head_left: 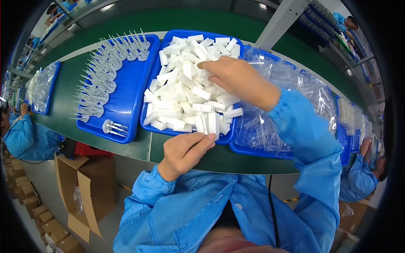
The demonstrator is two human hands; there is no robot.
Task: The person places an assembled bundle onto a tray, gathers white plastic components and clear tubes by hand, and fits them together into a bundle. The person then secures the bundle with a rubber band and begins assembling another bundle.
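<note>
Currently, the left hand (185,152) has its grip closed on a white rectangular block (214,125) and a pronged white piece (202,122), above the near edge of a blue tray (168,38). The right hand (238,78) reaches over heaped white blocks (179,90); whether its grip holds one, I cannot tell.

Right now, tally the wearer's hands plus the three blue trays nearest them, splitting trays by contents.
Hands (left hand, right hand): 2
White-block tray: 1
White pronged-piece tray: 1
Clear-plastic-piece tray: 1
Total: 5
</note>
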